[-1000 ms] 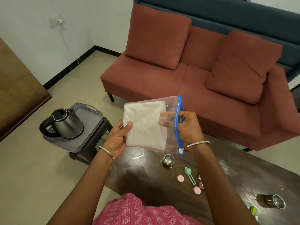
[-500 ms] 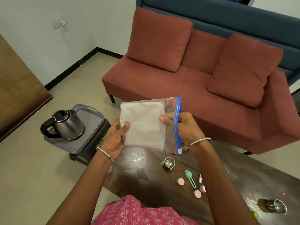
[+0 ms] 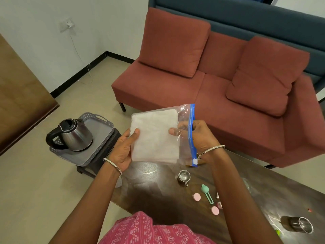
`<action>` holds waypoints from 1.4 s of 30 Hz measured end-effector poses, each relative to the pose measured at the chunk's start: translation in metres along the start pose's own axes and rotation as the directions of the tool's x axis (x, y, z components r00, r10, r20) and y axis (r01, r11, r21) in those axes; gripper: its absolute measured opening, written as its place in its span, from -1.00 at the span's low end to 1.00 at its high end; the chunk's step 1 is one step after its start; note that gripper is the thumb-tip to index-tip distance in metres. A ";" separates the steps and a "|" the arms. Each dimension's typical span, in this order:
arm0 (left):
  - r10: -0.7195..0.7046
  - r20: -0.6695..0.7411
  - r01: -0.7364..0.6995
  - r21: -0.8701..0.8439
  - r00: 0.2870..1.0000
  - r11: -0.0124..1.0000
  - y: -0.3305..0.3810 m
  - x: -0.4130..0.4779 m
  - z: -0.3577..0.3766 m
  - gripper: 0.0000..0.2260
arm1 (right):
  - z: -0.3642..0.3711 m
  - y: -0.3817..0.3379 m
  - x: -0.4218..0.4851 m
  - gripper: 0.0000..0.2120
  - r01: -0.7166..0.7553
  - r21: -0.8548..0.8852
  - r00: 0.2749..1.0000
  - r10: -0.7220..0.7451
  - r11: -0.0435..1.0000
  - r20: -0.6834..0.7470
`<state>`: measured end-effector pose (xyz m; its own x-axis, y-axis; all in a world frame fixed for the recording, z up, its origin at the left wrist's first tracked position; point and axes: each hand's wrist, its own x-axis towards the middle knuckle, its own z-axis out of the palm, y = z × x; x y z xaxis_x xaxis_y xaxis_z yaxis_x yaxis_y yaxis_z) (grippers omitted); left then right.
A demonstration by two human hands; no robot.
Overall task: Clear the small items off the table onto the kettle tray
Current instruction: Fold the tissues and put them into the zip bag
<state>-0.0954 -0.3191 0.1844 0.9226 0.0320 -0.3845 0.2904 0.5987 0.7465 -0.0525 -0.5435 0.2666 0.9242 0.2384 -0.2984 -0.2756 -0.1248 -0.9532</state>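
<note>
A red sofa (image 3: 211,106) runs along the far side of the dark wooden table (image 3: 158,199). Off the table's left end, a grey kettle tray (image 3: 105,126) sits on a low stool (image 3: 105,155), with a steel kettle (image 3: 75,136) standing on it. Above the table's left end, both hands hold up a clear zip bag (image 3: 154,138) with a blue seal and folded white material inside. The left hand (image 3: 123,148) has its grip round the bag's left edge, thumb on the front. The right hand (image 3: 200,136) pinches the bag beside the blue strip. On the table itself lie a small steel cup (image 3: 183,175), another steel cup (image 3: 302,227) near the table's right end, a green clip (image 3: 207,193) and pink discs (image 3: 196,197).
</note>
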 end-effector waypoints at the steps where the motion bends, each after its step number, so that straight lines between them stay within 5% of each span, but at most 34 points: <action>1: -0.007 -0.020 0.007 0.002 1.000 1.000 -0.001 0.001 0.000 -0.68 | -0.002 -0.001 -0.001 -0.71 -0.007 0.021 1.000 0.007 1.000 0.023; 4: -0.033 -0.058 0.031 -0.037 0.998 0.999 -0.006 0.002 -0.001 -0.66 | -0.010 -0.005 -0.004 -0.77 -0.008 0.145 0.993 -0.009 0.989 0.119; 9: -0.124 -0.080 0.114 -0.116 0.989 0.987 -0.013 0.003 -0.004 -0.60 | -0.028 -0.010 -0.007 -0.92 0.007 0.241 0.997 -0.026 0.970 0.077; 16: -0.248 -0.046 0.237 -0.170 0.968 0.956 -0.021 -0.001 -0.005 -0.55 | -0.035 0.000 -0.003 -0.91 0.062 0.361 0.963 0.039 0.931 -0.266; 20: -0.267 -0.029 0.254 -0.226 0.963 0.941 -0.026 -0.001 -0.013 -0.72 | -0.039 0.009 0.004 -0.96 0.146 0.399 0.888 0.058 0.905 -0.456; 31: -0.362 -0.088 0.328 -0.272 0.928 0.905 -0.046 0.001 -0.043 -0.61 | -0.071 0.017 0.019 -0.88 0.316 0.454 0.743 0.080 0.833 -0.665; 35: -0.392 -0.113 0.349 -0.282 0.913 0.894 -0.051 0.005 -0.054 -0.59 | -0.088 0.021 0.025 -0.90 0.354 0.257 0.616 -0.017 0.899 -0.788; 38: -0.406 -0.122 0.360 -0.286 0.906 0.888 -0.055 0.007 -0.059 -0.58 | -0.097 0.031 0.025 -0.79 0.280 -0.169 0.386 -0.272 0.945 -0.881; 40: -0.413 -0.130 0.366 -0.283 0.901 0.887 -0.057 0.009 -0.062 -0.57 | -0.097 0.041 0.025 -0.76 0.160 -0.466 0.277 -0.493 0.870 -0.825; 42: -0.420 -0.138 0.370 -0.285 0.897 0.884 -0.061 0.012 -0.064 -0.57 | -0.091 0.055 0.026 -0.77 0.040 -0.606 0.360 -0.577 0.794 -0.733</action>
<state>-0.1187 -0.3036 0.0999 0.6708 -0.1122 -0.7331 0.5257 0.7693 0.3632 -0.0193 -0.6313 0.2109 0.6854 -0.5483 0.4792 -0.0221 -0.6735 -0.7389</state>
